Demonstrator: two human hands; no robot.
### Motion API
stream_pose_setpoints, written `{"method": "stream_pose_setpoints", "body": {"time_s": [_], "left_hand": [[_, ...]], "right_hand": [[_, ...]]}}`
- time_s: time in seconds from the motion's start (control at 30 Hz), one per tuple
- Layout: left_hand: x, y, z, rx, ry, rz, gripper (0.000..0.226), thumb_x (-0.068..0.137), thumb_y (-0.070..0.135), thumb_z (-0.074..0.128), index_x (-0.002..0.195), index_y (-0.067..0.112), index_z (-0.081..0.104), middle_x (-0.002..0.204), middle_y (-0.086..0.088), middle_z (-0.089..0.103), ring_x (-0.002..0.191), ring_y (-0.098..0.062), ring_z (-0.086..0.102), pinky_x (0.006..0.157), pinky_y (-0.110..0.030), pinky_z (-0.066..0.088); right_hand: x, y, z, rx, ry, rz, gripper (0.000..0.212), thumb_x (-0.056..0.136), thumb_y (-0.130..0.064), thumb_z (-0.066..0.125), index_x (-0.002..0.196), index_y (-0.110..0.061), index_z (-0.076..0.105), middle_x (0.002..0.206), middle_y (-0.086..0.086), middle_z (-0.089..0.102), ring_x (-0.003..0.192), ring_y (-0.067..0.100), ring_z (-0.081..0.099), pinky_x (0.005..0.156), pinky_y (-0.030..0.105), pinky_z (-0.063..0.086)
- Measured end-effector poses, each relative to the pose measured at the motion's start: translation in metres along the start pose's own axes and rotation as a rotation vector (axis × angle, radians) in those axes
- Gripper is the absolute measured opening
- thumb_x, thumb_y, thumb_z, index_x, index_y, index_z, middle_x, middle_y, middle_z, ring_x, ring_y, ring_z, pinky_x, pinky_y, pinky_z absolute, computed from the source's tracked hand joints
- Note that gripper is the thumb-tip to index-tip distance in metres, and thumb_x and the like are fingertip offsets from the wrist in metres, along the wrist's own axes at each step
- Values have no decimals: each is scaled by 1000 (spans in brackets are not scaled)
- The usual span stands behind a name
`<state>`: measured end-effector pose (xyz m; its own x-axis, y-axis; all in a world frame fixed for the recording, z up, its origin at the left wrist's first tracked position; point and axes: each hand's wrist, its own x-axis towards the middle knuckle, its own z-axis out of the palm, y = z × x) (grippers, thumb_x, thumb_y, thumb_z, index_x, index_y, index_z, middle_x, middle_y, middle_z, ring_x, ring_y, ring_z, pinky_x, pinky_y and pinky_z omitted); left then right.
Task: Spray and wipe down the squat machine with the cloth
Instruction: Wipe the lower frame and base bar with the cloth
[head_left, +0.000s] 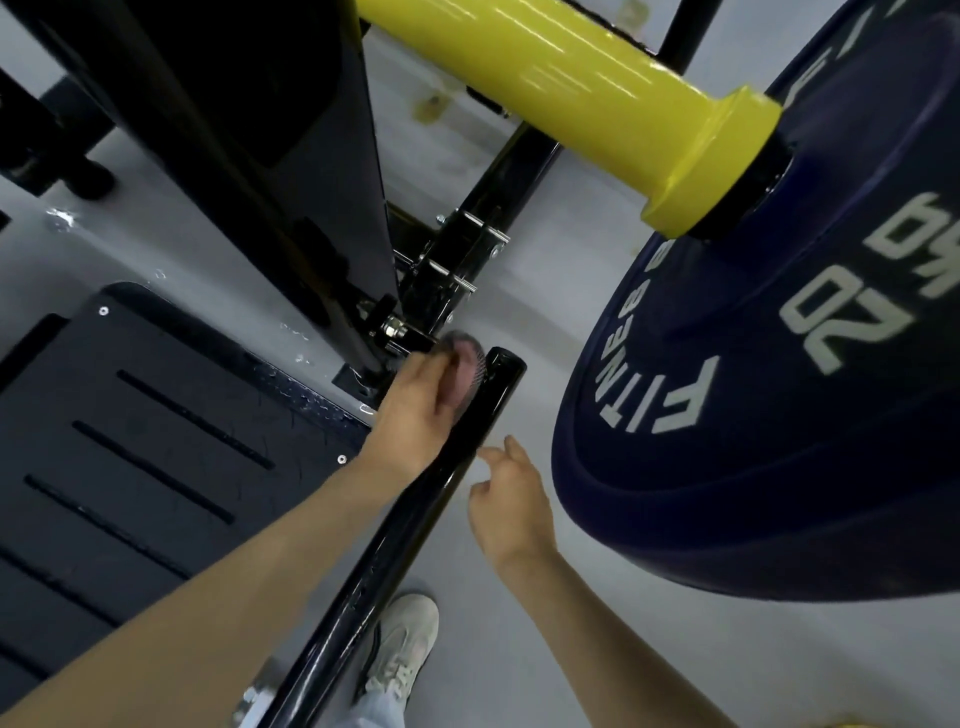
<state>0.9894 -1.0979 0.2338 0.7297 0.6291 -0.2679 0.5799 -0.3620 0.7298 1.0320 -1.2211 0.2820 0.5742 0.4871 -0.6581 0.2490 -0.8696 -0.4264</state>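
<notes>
Down at the foot of the squat machine, by the far end of the black base tube (415, 519), the left hand (415, 410) is pressed low with a bunched pinkish-grey cloth (464, 371) pinched between its fingers and thumb, the wad pushed against the tube's rounded end right where it meets the bolted bracket (415, 332). The cloth is blurred, so this looks like mid-wipe. The right hand (511, 506) hovers just beside the tube on the floor side, fingers loosely curled and half open, holding nothing; no spray bottle is in view. Droplets show on the edge of the ribbed footplate (156, 447) and around the upright's base, so that wet patch wants picking up. To do this step well, I'd say keep the cloth folded tight and work it around the nut and bracket edges, where grime and spray collect, then draw long strokes back along the tube toward the shoe (402, 654), wrapping the cloth over the top and sides, not just the crown. Mind the blue 20 kg plate (779, 415) hanging close on the yellow sleeve (597, 98) overhead: the head and the free hand should stay clear of it.
</notes>
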Motion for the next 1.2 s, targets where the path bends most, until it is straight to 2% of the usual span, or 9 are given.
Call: {"method": "stream_pose_setpoints", "body": {"time_s": [0.13, 0.23, 0.4, 0.5, 0.6, 0.77, 0.93, 1.03, 1.2], "left_hand": [[40, 21, 30, 65, -132, 139, 38, 100, 26, 45, 137, 18, 50, 140, -8, 47, 127, -26, 42, 108, -36, 33], [42, 34, 46, 442, -249, 282, 46, 95, 9, 44, 139, 21, 46, 146, 1, 36, 123, -28, 33, 106, -37, 34], [0, 10, 32, 946, -499, 795, 33, 92, 12, 49, 123, 13, 60, 135, -4, 43, 125, -30, 33, 103, -41, 36], [-27, -3, 23, 1224, -693, 934, 30, 94, 23, 43, 111, 14, 66, 112, -5, 56, 113, -30, 37, 97, -44, 35], [-6, 1, 20, 1402, -633, 1138, 36, 94, 33, 47, 122, 14, 59, 119, -5, 55, 117, -32, 40, 104, -47, 30], [47, 31, 39, 1346, -448, 913, 41, 97, 20, 44, 137, 16, 45, 147, -3, 39, 146, -27, 10, 117, -49, -6], [12, 29, 42, 1447, -724, 984, 28, 95, 22, 46, 112, 16, 67, 118, -3, 59, 118, -29, 48, 115, -48, 16], [-42, -1, 35, 1522, -846, 1133, 28, 94, 28, 49, 114, 20, 66, 120, -3, 60, 119, -29, 48, 110, -48, 24], [-119, -60, 7, 1465, -1015, 1113, 29, 88, 26, 57, 115, 19, 67, 120, -5, 60, 121, -30, 50, 116, -55, -3]], "right_hand": [[7, 3, 5, 195, -22, 143, 50, 94, 3, 40, 143, -9, 40, 147, 7, 40, 135, 19, 39, 108, 22, 29], [6, 9, 6, 226, -66, 201, 52, 96, -1, 41, 146, -11, 35, 146, 8, 42, 132, 21, 43, 103, 22, 34], [-5, 23, 10, 237, -106, 258, 45, 96, -5, 40, 140, -12, 43, 143, 10, 44, 127, 21, 47, 99, 23, 36], [-13, 29, 16, 168, -139, 243, 39, 95, -9, 41, 133, -11, 49, 134, 10, 52, 121, 22, 51, 103, 32, 41], [-16, 33, 15, 152, -134, 267, 36, 95, -11, 40, 129, -12, 52, 131, 6, 52, 115, 20, 53, 99, 32, 44], [-16, 36, 11, 234, -140, 349, 41, 93, -9, 41, 132, -16, 51, 130, 5, 53, 111, 23, 56, 94, 35, 49], [-15, 35, 7, 230, -53, 371, 40, 91, -5, 40, 128, -13, 53, 129, 6, 53, 109, 26, 57, 94, 38, 49], [-10, 34, 11, 181, -37, 359, 39, 92, -4, 39, 128, -12, 54, 130, 8, 53, 112, 26, 55, 94, 35, 47], [-5, 28, 25, 228, -77, 317, 47, 92, 1, 36, 136, -12, 46, 136, 12, 50, 106, 23, 56, 87, 29, 47]]}}
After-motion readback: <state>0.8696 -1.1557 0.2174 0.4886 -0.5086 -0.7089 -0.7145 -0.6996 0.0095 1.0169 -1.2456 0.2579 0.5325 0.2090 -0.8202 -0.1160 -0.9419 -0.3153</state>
